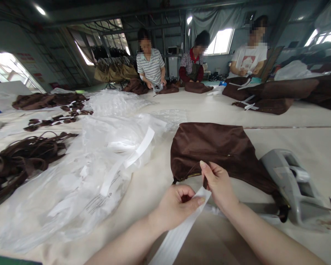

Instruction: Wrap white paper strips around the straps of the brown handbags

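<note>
A brown bag point(212, 141) with a zipped pocket lies on the table just beyond my hands. My left hand point(175, 206) pinches a long white strip point(175, 239) between thumb and fingers, and the strip runs down toward my body. Close beside it, my right hand point(217, 184) is closed on a narrow brown strap point(205, 182) that reaches back to the bag's zipper edge. The strap's end meets the top of the white strip; whether the strip is wrapped round it I cannot tell.
At right stands a grey tape dispenser point(295, 187). Clear plastic bags point(71, 195) with another white strip point(140, 147) cover the left side, beside piled brown straps point(22, 158). Across the table, three people work among brown bags point(289, 90).
</note>
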Action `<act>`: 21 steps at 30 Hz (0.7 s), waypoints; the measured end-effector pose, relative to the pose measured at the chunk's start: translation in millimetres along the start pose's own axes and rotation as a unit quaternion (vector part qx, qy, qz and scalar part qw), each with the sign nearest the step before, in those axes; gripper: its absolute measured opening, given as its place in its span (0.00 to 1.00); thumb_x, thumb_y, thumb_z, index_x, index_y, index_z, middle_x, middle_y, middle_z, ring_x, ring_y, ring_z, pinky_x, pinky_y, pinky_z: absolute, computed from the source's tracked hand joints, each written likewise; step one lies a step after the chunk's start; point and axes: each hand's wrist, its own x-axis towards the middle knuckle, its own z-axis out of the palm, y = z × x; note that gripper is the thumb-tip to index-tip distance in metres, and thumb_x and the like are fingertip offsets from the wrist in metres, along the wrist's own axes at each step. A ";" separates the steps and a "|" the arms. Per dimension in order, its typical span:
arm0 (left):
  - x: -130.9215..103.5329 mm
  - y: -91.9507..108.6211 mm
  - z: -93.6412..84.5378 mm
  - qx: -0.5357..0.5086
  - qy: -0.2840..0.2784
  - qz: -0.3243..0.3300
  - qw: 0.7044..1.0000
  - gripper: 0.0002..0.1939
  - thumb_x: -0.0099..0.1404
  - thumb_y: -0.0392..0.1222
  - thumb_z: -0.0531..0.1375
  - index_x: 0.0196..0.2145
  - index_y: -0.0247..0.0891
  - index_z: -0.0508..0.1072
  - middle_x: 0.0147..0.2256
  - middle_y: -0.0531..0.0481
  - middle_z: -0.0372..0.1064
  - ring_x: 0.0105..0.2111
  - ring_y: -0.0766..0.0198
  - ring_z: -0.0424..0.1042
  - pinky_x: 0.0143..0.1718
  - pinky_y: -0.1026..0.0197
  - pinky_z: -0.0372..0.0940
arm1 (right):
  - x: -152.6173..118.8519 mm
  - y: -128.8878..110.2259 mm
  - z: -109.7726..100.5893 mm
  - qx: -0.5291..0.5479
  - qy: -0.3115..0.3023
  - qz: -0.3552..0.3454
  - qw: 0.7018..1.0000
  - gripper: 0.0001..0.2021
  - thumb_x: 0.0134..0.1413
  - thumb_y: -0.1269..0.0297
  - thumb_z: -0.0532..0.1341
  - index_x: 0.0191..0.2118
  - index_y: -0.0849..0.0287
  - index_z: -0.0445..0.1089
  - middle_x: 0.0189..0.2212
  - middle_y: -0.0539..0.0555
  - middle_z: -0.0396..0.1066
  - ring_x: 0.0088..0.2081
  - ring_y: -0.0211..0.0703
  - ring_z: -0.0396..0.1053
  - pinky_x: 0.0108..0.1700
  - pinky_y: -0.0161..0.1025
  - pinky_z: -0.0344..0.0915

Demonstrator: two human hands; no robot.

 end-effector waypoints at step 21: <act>9.0 -1.1 -16.8 0.095 0.082 0.080 0.989 0.22 0.63 0.52 0.55 0.17 0.35 0.64 0.24 0.51 0.59 0.27 0.67 0.60 0.29 0.64 0.54 | 12.0 -6.8 -15.5 -0.065 -0.234 0.087 0.966 0.18 0.50 0.49 0.61 0.23 0.60 0.70 0.12 0.43 0.50 0.18 0.32 0.46 0.21 0.34 0.42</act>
